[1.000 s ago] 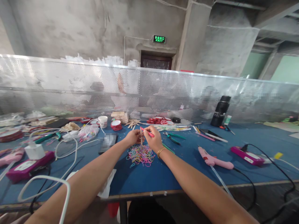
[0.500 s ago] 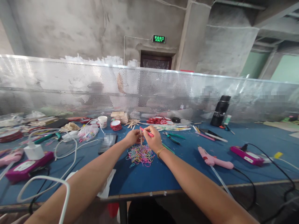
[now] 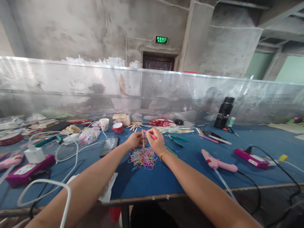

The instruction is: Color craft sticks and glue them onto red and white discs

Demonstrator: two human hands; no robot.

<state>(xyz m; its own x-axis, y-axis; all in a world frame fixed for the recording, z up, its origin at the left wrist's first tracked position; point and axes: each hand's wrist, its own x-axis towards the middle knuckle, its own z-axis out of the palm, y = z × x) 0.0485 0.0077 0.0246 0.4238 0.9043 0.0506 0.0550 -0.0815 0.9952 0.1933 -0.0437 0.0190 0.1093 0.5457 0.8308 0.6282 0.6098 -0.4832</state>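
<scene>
My left hand (image 3: pixel 135 140) is closed on a light wooden craft stick (image 3: pixel 143 143), held upright. In my right hand (image 3: pixel 156 140) is a pinkish-red pen (image 3: pixel 153 136), gripped as for writing, its far end against or very near the top of the stick. Whether the two touch is too small to tell. Just below both hands lies a loose pile of multicoloured rubber bands (image 3: pixel 143 159) on the blue tabletop (image 3: pixel 166 177). A black phone-like slab (image 3: pixel 109 146) rests left of my left hand. Green-handled pliers (image 3: pixel 177 140) lie right of my right hand.
A pink glue gun (image 3: pixel 217 162) and a purple power box (image 3: pixel 250 159) sit at right, with cables. Behind stand a black bottle (image 3: pixel 224 113), a paper cup (image 3: pixel 104 124) and red-rimmed discs (image 3: pixel 117 128). White cable (image 3: pixel 77 155) loops across the left. A perforated metal screen (image 3: pixel 154 91) closes the back.
Almost nothing differs. Both hands keep their places over the pile, with the pen and the craft stick still held.
</scene>
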